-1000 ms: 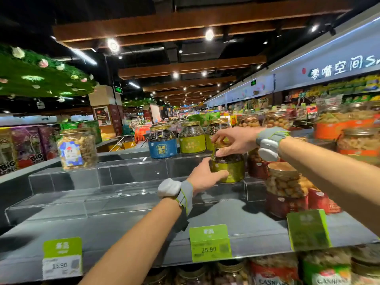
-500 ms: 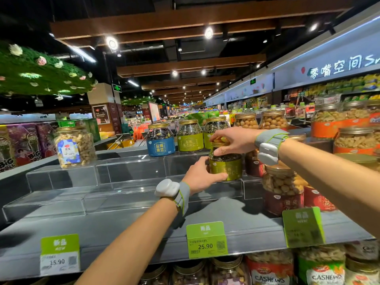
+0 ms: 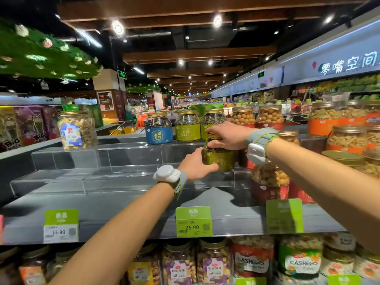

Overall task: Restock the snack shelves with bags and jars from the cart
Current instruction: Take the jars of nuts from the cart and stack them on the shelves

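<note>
A green-labelled jar (image 3: 221, 156) of dark seeds with a gold lid stands upright on the middle acrylic step of the shelf (image 3: 123, 202). My left hand (image 3: 195, 164) wraps its lower left side. My right hand (image 3: 227, 135) comes over from the right and grips its lid and shoulder. Behind it, on the top step, stand a blue-labelled jar (image 3: 158, 130) and two more green-labelled jars (image 3: 187, 125). The cart is out of view.
Red-labelled nut jars (image 3: 267, 182) crowd the shelf just right of the held jar. A lone cashew jar (image 3: 76, 130) stands on the top step at left. Bare acrylic steps (image 3: 67, 179) stretch leftward. Price tags (image 3: 193, 222) line the shelf's front edge, with more jars below.
Both hands have stayed on the green jar, which sits at about the same spot on the middle step. The view has shifted slightly, hardly anything else differs.
</note>
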The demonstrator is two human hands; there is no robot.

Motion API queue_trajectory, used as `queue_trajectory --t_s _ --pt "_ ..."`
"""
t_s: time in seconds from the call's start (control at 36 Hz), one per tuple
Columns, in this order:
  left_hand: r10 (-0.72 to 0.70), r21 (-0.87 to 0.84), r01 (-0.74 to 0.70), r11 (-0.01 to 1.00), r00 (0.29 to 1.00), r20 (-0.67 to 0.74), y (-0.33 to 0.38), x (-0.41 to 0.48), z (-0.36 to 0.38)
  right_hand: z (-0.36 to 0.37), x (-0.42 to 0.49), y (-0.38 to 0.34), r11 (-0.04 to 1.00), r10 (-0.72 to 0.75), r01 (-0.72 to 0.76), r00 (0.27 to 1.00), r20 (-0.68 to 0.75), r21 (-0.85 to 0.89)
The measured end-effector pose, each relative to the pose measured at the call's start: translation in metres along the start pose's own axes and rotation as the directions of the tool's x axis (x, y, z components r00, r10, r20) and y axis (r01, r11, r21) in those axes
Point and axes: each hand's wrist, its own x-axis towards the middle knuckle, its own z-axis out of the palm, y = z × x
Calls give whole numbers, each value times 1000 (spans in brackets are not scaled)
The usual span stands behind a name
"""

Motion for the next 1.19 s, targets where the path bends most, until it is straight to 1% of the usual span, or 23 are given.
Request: queue_trajectory --t_s 0.06,0.11,0.17,0.25,0.33,0.39,0.44,0.56,0.61,0.67,0.69,0.72,0.78,0.81,0.89,0.92,0.94,0.97,1.0,1.03,1.06,1.14,1.19 --pt "4 29 -4 1000 1000 -10 3 -6 -3 1 -9 -4 999 33 -30 997 -74 36" --pt "16 20 -15 1000 998 -63 6 -14 -7 0 -23 -12 983 71 -30 971 -226 179" --pt "35 -47 -44 998 982 -188 8 -25 -13 -1 -37 -19 953 142 -22 913 -384 301" --pt "33 -223 -131 966 918 -396 16 -41 -28 -8 -59 -33 906 241 13 807 -540 424" --pt "32 -386 -234 892 885 -465 30 -60 -42 -11 -87 -54 837 358 54 698 -620 544" --pt "81 -432 -322 843 869 -489 39 -75 -41 -2 -111 -70 752 468 85 630 -620 654" --pt "169 -429 -389 815 869 -465 47 -92 -27 12 -140 -86 668 584 81 559 -588 740" --pt "333 -455 -477 752 871 -362 63 -128 18 50 -202 -107 609 690 -19 505 -518 793" --pt "397 -463 -463 756 887 -237 70 -145 50 73 -242 -112 571 743 -122 499 -447 812" --pt "472 -424 -460 780 878 -84 76 -166 85 98 -287 -113 497 813 -253 471 -343 830" --pt "516 -397 -473 786 857 1 82 -180 109 112 -318 -112 458 847 -327 442 -295 826" --pt "536 -353 -478 804 840 83 82 -188 125 124 -336 -112 436 859 -387 448 -248 812" --pt "572 -273 -509 816 780 254 90 -215 167 150 -389 -113 362 897 -522 420 -136 772" --pt "593 -252 -536 806 734 332 96 -231 190 165 -421 -116 296 921 -575 385 -67 763" --pt "632 -308 -562 767 583 510 117 -281 245 201 -508 -122 142 948 -712 298 113 688" --pt "627 -320 -553 770 556 546 118 -292 260 212 -528 -122 107 945 -737 284 162 668" --pt "625 -321 -560 764 517 585 128 -310 279 219 -557 -127 56 949 -746 247 197 663" --pt "611 -309 -558 770 507 608 126 -318 296 227 -571 -128 10 945 -743 226 237 670" --pt "619 -316 -579 751 452 642 144 -342 321 234 -610 -132 -83 949 -729 152 278 680" --pt "594 -303 -573 761 431 679 149 -355 336 239 -627 -136 -123 944 -726 125 305 676" --pt "568 -280 -566 776 433 699 145 -358 344 245 -630 -142 -154 936 -726 110 334 670" --pt "548 -282 -554 783 399 735 168 -396 386 271 -688 -148 -265 919 -721 12 394 640" --pt "529 -290 -548 785 347 774 182 -422 404 295 -723 -149 -363 892 -690 -64 447 626"
